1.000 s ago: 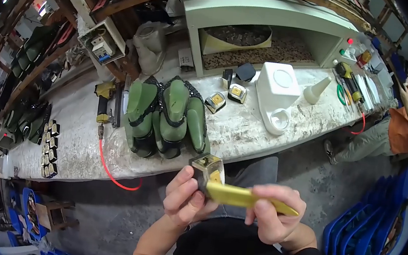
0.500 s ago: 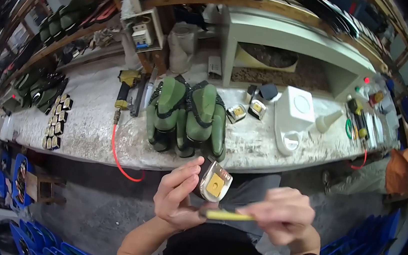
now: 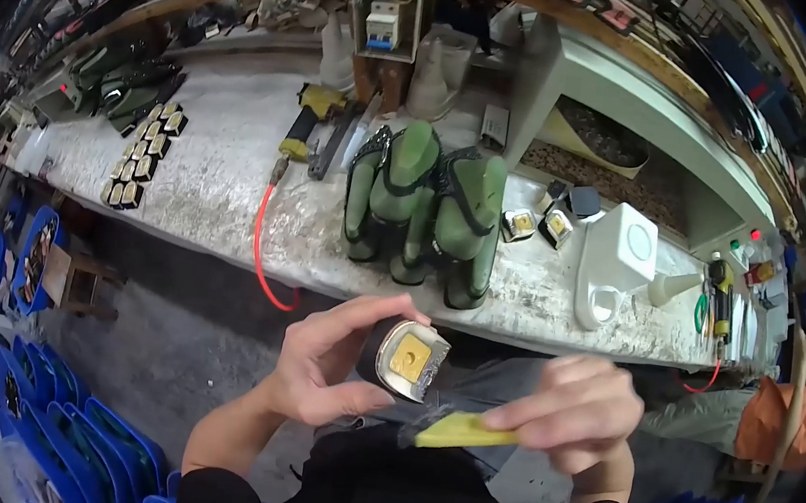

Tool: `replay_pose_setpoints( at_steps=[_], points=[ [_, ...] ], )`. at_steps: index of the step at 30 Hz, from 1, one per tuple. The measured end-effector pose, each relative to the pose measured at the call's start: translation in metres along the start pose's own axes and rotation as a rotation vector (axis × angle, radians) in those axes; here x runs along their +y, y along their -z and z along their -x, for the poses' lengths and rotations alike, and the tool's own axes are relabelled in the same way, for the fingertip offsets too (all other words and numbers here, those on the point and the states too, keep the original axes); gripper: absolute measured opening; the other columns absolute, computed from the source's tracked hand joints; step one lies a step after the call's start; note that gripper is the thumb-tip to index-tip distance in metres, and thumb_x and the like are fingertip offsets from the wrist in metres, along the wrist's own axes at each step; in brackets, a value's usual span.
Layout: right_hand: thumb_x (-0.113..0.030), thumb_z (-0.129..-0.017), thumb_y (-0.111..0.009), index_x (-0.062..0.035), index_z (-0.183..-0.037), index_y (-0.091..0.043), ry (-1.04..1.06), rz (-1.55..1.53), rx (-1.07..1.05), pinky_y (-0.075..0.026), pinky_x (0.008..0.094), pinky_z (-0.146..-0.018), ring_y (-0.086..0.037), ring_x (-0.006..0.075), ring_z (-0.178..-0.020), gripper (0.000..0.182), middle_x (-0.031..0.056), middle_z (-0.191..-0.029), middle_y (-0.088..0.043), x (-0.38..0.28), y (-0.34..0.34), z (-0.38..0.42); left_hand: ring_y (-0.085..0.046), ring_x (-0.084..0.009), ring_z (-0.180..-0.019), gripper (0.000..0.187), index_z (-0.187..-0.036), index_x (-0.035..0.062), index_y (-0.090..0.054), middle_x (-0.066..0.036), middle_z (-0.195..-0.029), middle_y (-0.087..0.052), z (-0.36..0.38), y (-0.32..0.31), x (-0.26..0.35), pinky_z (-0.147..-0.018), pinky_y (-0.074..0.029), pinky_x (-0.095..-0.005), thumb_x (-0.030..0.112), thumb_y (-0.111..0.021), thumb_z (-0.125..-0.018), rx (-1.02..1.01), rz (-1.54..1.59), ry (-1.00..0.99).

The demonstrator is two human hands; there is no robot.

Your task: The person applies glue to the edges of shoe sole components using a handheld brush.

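Between the thumb and fingers of my left hand (image 3: 326,357) is a dark block with a pale rim and a yellow square face (image 3: 411,359), a small hole at its centre. My right hand (image 3: 579,411) is closed around a yellow-handled brush (image 3: 467,431). Its dark, blurred bristle end points left, just below the block; whether they touch is unclear. Beyond my hands, green shoe forms with black straps (image 3: 411,178) stand on the bench (image 3: 223,171). Two similar yellow-faced blocks (image 3: 518,224) lie to their right.
A white container (image 3: 619,251) stands on the right of the bench. A yellow and black air tool (image 3: 311,117) with a red hose (image 3: 260,245) lies at centre-left. Several small blocks (image 3: 144,154) form rows farther left. Blue racks (image 3: 70,422) stand below. A person's orange garment (image 3: 781,424) shows at far right.
The view has turned, shifting the bench items right. My left hand has turned the block, and its fingers now wrap round its far side. The brush remains in my right hand, its bristle end lower.
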State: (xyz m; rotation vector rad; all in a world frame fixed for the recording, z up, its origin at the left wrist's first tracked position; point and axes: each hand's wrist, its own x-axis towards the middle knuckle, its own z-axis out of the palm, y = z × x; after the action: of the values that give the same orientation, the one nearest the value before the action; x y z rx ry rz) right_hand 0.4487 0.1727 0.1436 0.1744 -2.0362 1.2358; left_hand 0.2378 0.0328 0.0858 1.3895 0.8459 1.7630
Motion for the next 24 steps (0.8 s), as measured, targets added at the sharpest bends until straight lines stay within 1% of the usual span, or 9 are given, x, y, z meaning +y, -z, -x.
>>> replay_pose_setpoints(
  at_steps=[3,5,8,9,13,16,19,23,24],
  points=[
    [-0.016,-0.092,-0.063,-0.0088,-0.088,-0.074,0.001,0.033,0.011,-0.034,0.0188,-0.044,-0.04,0.0068,-0.045,0.013,0.0105,-0.091,-0.078,0.003,-0.004,-0.007,-0.062,-0.031,-0.115,0.07,-0.144,-0.0046,-0.046,-0.023,-0.135,-0.057,0.004,0.003,0.006,-0.103,-0.048,-0.0395,0.009,-0.074,-0.081,-0.021,0.233,0.152],
    [-0.015,-0.092,-0.063,-0.0085,-0.089,-0.074,0.043,0.014,-0.014,-0.034,0.0189,-0.044,-0.04,0.0068,-0.046,0.014,0.0103,-0.091,-0.078,0.002,-0.002,-0.015,-0.062,-0.0309,-0.116,0.07,-0.144,-0.0047,-0.045,-0.023,-0.135,-0.057,0.0,0.011,0.008,-0.103,-0.048,-0.0395,0.011,-0.073,-0.082,-0.019,0.259,0.16],
    [-0.013,-0.092,-0.061,-0.0077,-0.09,-0.075,0.103,-0.068,-0.03,-0.035,0.0191,-0.045,-0.041,0.0067,-0.047,0.015,0.0097,-0.089,-0.078,-0.005,-0.006,-0.01,-0.062,-0.0305,-0.117,0.069,-0.145,-0.0049,-0.044,-0.024,-0.135,-0.057,0.011,0.014,0.011,-0.103,-0.048,-0.0395,0.019,-0.072,-0.086,-0.02,0.362,0.265],
    [-0.013,-0.092,-0.061,-0.0077,-0.09,-0.075,0.1,-0.071,-0.025,-0.035,0.0191,-0.045,-0.041,0.0067,-0.047,0.015,0.0097,-0.089,-0.078,-0.007,-0.01,-0.008,-0.062,-0.0305,-0.117,0.069,-0.145,-0.0049,-0.044,-0.024,-0.135,-0.057,0.013,0.015,0.012,-0.103,-0.048,-0.0395,0.019,-0.072,-0.086,-0.02,0.361,0.271],
    [-0.011,-0.089,-0.061,-0.009,-0.091,-0.075,0.045,-0.043,-0.143,-0.035,0.0202,-0.046,-0.042,0.0064,-0.049,0.014,0.0084,-0.09,-0.078,-0.005,-0.009,-0.012,-0.063,-0.033,-0.109,0.073,-0.14,-0.0076,-0.048,-0.029,-0.124,-0.06,0.014,0.015,0.007,-0.096,-0.052,-0.0417,0.034,-0.074,-0.086,0.067,0.348,0.296],
    [-0.011,-0.089,-0.06,-0.0096,-0.09,-0.075,0.02,-0.018,-0.149,-0.034,0.0206,-0.046,-0.042,0.0065,-0.049,0.015,0.0075,-0.09,-0.078,0.005,-0.011,-0.009,-0.062,-0.0318,-0.114,0.072,-0.142,-0.0066,-0.046,-0.026,-0.129,-0.059,0.021,0.02,0.006,-0.1,-0.05,-0.0409,0.029,-0.073,-0.087,0.043,0.381,0.324],
    [-0.011,-0.09,-0.059,-0.0101,-0.09,-0.075,0.045,0.024,-0.2,-0.034,0.021,-0.045,-0.042,0.0067,-0.049,0.016,0.0067,-0.091,-0.078,0.018,-0.004,-0.028,-0.061,-0.0306,-0.119,0.071,-0.145,-0.0056,-0.044,-0.023,-0.134,-0.058,0.014,0.029,0.005,-0.104,-0.047,-0.04,0.025,-0.071,-0.087,0.026,0.395,0.286],
    [-0.01,-0.089,-0.059,-0.0104,-0.09,-0.075,0.106,0.15,-0.186,-0.032,0.0213,-0.045,-0.042,0.0072,-0.049,0.016,0.0057,-0.094,-0.079,0.016,-0.003,-0.033,-0.063,-0.0325,-0.108,0.072,-0.14,-0.0069,-0.048,-0.03,-0.123,-0.06,0.019,0.029,0.005,-0.094,-0.053,-0.04,0.035,-0.072,-0.086,0.097,0.324,0.302],
    [-0.009,-0.088,-0.059,-0.0103,-0.089,-0.075,0.06,0.125,-0.194,-0.032,0.0214,-0.045,-0.041,0.0077,-0.048,0.016,0.0059,-0.093,-0.079,0.02,-0.005,-0.029,-0.063,-0.0323,-0.108,0.071,-0.14,-0.007,-0.048,-0.03,-0.124,-0.06,0.019,0.032,0.007,-0.094,-0.053,-0.0399,0.033,-0.072,-0.086,0.11,0.304,0.306]
  ],
)
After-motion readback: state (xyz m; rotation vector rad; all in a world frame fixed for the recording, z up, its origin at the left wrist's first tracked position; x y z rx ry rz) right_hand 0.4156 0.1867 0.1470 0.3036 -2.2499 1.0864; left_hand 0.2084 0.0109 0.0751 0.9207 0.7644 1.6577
